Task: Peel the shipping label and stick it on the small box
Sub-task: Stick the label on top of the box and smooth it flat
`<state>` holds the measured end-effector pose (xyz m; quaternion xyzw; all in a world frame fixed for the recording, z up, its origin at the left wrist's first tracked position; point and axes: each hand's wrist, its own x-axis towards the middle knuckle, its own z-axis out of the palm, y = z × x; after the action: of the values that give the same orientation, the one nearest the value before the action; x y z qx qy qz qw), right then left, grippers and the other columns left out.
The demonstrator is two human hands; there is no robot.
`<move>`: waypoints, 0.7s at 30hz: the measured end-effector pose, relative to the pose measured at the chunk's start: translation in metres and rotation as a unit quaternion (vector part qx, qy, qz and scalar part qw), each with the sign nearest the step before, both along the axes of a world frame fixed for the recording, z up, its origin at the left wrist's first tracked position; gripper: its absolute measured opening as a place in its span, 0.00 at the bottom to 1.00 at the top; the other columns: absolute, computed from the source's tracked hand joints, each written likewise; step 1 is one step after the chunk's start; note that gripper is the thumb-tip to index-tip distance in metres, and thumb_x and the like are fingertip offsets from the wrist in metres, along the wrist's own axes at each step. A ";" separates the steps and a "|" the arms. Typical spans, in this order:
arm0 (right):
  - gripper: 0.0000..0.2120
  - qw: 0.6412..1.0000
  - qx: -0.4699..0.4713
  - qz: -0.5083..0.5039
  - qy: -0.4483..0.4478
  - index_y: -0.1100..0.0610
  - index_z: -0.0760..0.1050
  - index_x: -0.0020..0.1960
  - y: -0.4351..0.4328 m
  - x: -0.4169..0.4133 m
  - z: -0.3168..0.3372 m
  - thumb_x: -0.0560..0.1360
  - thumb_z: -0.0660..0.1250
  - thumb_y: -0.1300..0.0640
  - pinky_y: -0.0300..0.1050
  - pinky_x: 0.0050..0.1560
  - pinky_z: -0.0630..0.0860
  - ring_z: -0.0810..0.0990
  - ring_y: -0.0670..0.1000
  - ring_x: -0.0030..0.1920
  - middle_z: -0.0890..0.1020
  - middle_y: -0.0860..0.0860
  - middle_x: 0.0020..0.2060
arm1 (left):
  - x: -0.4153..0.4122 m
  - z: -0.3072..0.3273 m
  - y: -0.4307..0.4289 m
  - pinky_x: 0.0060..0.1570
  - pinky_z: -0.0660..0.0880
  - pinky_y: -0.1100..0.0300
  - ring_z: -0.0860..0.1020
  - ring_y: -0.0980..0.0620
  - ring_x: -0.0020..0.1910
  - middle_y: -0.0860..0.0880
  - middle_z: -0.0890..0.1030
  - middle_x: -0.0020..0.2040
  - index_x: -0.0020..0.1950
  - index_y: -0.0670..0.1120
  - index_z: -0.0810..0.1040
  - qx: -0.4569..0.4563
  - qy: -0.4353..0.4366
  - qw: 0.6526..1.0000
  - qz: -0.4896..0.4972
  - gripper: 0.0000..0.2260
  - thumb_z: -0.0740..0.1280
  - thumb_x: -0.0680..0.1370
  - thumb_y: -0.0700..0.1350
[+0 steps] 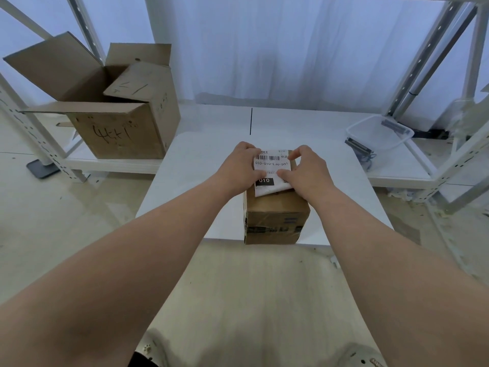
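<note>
while pressed from both sides, shipping label [272,169] lying on top face of small cardboard box [276,215], near edge of label curled up a little and not yet flat. small cardboard box standing at near edge of white table [185,165], one taped side turned to camera, dark tape band across that side. left hand [242,168] on left edge of label, fingers bent, thumb lying over black "010" block, holding label against box. right hand [307,170] on right edge of label, index finger and thumb close together in narrow pinch on label paper, other fingers folded on box top. barcode and printed number line visible between two hands. both forearms bare, reaching forward from bottom corners of view.

to left, large open cardboard box [119,102] on low white shelf, flaps up, handwritten marks on front side. to right, clear plastic container [379,133] on another low shelf, dark small items just beside it, too blurred to name. white metal rack posts on both sides, pale curtain [291,49] behind table.
</note>
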<state>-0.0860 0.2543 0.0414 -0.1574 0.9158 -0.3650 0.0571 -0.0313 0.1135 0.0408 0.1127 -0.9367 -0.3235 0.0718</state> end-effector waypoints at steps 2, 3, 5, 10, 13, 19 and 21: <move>0.20 1.000 0.005 0.003 -0.005 0.53 0.67 0.57 0.000 0.002 0.002 0.71 0.72 0.51 0.52 0.55 0.78 0.76 0.51 0.50 0.78 0.52 0.59 | 0.000 -0.003 0.001 0.56 0.70 0.66 0.70 0.49 0.66 0.46 0.65 0.69 0.73 0.41 0.64 0.001 0.003 1.000 0.009 0.26 0.67 0.77 0.44; 0.23 1.000 0.012 0.005 -0.005 0.53 0.66 0.58 -0.001 0.003 0.003 0.70 0.73 0.49 0.53 0.55 0.78 0.76 0.52 0.50 0.78 0.52 0.59 | 0.000 -0.004 0.001 0.55 0.68 0.67 0.69 0.49 0.66 0.46 0.65 0.69 0.73 0.41 0.64 0.001 0.005 1.000 0.016 0.26 0.67 0.77 0.45; 0.25 1.000 0.029 0.008 0.000 0.53 0.66 0.59 -0.003 0.005 0.005 0.69 0.73 0.46 0.53 0.54 0.77 0.75 0.52 0.49 0.77 0.52 0.58 | -0.001 -0.007 0.001 0.57 0.67 0.66 0.69 0.49 0.66 0.46 0.66 0.69 0.73 0.42 0.64 0.007 0.013 1.000 0.026 0.27 0.67 0.77 0.47; 0.20 1.000 0.027 -0.008 -0.009 0.54 0.66 0.58 -0.002 0.001 0.005 0.72 0.72 0.51 0.51 0.55 0.77 0.74 0.51 0.49 0.78 0.52 0.59 | -0.001 -0.009 0.000 0.59 0.65 0.65 0.69 0.50 0.66 0.47 0.67 0.68 0.73 0.42 0.65 0.021 0.025 0.999 0.024 0.27 0.68 0.76 0.47; 0.20 1.000 0.025 -0.016 -0.009 0.55 0.67 0.59 0.002 -0.002 0.006 0.72 0.72 0.53 0.48 0.51 0.75 0.73 0.51 0.49 0.77 0.52 0.57 | 0.001 -0.009 0.001 0.59 0.64 0.66 0.69 0.51 0.66 0.48 0.67 0.68 0.73 0.42 0.64 0.006 0.036 0.999 0.021 0.27 0.67 0.77 0.46; 0.21 0.999 -0.008 -0.033 -0.030 0.56 0.67 0.60 0.005 -0.005 -0.003 0.72 0.72 0.51 0.51 0.57 0.75 0.71 0.51 0.51 0.75 0.53 0.58 | 0.006 -0.012 -0.001 0.66 0.66 0.53 0.68 0.48 0.67 0.49 0.67 0.69 0.73 0.45 0.65 -0.056 0.064 0.996 0.015 0.28 0.68 0.75 0.49; 0.24 0.997 -0.032 -0.042 -0.047 0.56 0.67 0.62 0.007 -0.006 -0.007 0.72 0.72 0.50 0.49 0.57 0.74 0.71 0.51 0.53 0.74 0.53 0.60 | 0.008 -0.012 -0.002 0.68 0.63 0.50 0.67 0.48 0.68 0.50 0.67 0.70 0.73 0.48 0.65 -0.079 0.064 0.995 0.007 0.28 0.68 0.75 0.50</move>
<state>-0.0924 0.2617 0.0343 -0.1032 0.9056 -0.4036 0.0799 -0.0238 0.1118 0.0284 0.0921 -0.9520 -0.2546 0.1426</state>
